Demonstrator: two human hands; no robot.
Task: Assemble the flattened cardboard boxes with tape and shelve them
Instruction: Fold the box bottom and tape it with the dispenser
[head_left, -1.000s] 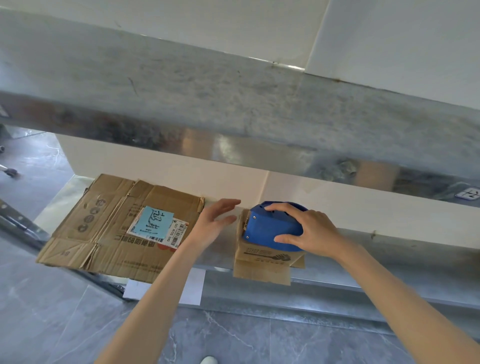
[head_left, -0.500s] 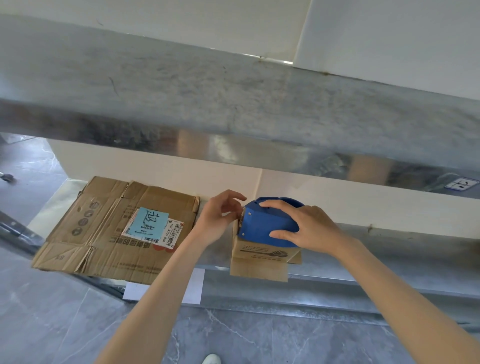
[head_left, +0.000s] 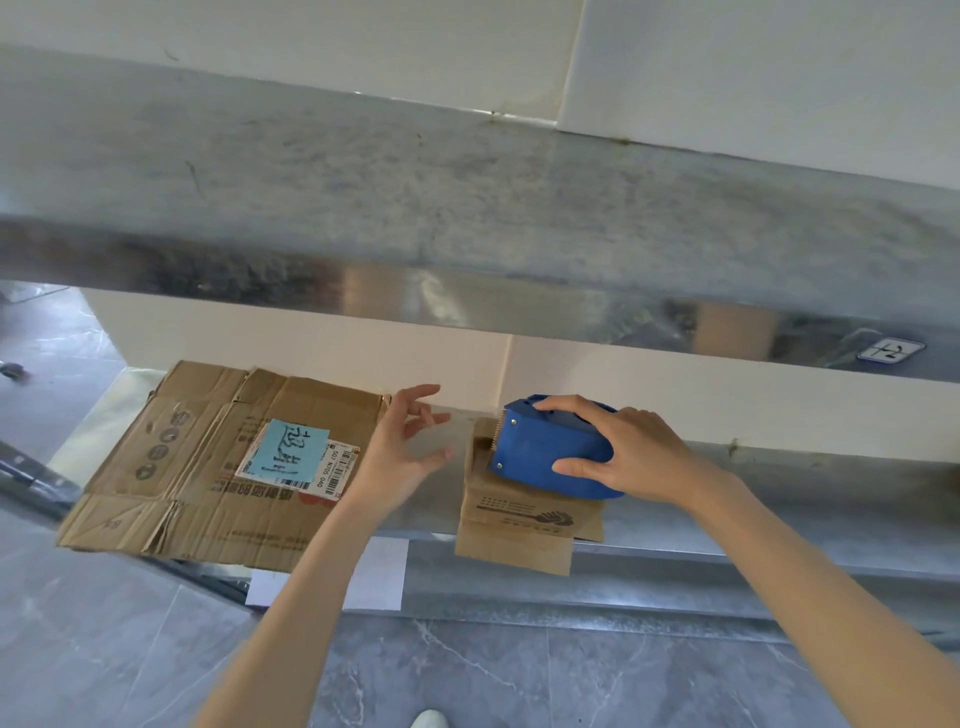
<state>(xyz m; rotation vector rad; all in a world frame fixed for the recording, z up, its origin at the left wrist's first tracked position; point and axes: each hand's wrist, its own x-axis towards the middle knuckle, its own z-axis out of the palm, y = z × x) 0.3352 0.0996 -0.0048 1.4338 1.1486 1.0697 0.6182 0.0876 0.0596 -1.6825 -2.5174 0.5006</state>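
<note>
Flattened small brown cardboard box (head_left: 519, 514) lies under a blue plastic tape dispenser (head_left: 545, 452), which the curled fingers of the right hand (head_left: 639, 452) grip. The box overhangs the grey metal shelf (head_left: 779, 519). The left hand (head_left: 400, 457), fingers spread and holding nothing, is beside a larger flattened cardboard box (head_left: 197, 493) bearing a blue note (head_left: 291, 449).
</note>
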